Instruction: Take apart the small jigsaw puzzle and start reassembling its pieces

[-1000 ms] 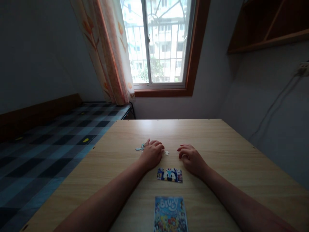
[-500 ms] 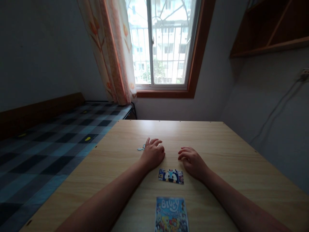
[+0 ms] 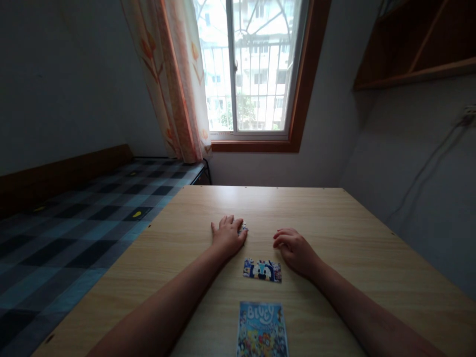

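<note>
my left hand (image 3: 227, 239) spreads open over loose puzzle pieces (image 3: 244, 228); my right hand (image 3: 297, 251) half-curls near the joined section (image 3: 262, 271), any hold unclear. i judge lifting one needs a pinch.

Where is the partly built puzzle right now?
In the head view, the partly built puzzle lies on the table, beyond the Bluey picture and left of the right hand.

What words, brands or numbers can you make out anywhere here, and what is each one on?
"BLUEY": across the top of the picture sheet on the table.
Line beneath it: too blurred to read.
Tiny marks along the bottom of the window frame: too small to read.
No numbers are readable.
</note>
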The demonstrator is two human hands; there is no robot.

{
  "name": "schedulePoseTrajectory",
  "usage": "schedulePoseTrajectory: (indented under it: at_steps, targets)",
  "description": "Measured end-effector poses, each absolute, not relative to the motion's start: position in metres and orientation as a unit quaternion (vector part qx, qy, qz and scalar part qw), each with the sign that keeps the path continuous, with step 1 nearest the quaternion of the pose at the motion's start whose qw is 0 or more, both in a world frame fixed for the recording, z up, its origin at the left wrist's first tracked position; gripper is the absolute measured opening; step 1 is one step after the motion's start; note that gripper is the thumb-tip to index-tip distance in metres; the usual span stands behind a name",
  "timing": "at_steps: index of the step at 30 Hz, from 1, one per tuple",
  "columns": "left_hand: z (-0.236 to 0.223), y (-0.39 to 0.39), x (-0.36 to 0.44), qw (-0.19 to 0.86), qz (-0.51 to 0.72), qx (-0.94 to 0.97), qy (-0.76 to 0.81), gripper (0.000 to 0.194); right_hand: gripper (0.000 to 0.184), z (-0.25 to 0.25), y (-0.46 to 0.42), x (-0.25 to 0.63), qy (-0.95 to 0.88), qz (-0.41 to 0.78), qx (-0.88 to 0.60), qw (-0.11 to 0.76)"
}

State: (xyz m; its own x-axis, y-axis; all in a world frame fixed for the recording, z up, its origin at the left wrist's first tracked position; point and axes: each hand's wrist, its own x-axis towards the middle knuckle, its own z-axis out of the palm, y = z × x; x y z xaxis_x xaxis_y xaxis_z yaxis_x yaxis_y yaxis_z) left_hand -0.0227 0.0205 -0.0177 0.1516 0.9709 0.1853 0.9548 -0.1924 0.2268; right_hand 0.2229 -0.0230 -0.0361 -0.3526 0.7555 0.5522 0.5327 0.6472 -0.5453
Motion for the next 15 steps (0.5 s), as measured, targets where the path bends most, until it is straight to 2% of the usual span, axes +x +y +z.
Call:
schedulePoseTrajectory:
  at_steps: [8, 15]
  targets:
    - [-0.025, 0.028, -0.026, 0.028, 0.214, 0.799, 0.561, 0.026, 0.029, -0.033, -0.025, 0.221, -0.811, 0.153, -0.393, 0.405]
    - [-0.027, 0.033, -0.029, 0.053, 0.275, 0.810, 0.516, 0.030, 0.029, -0.034, -0.024, 0.223, -0.812, 0.155, -0.392, 0.404]
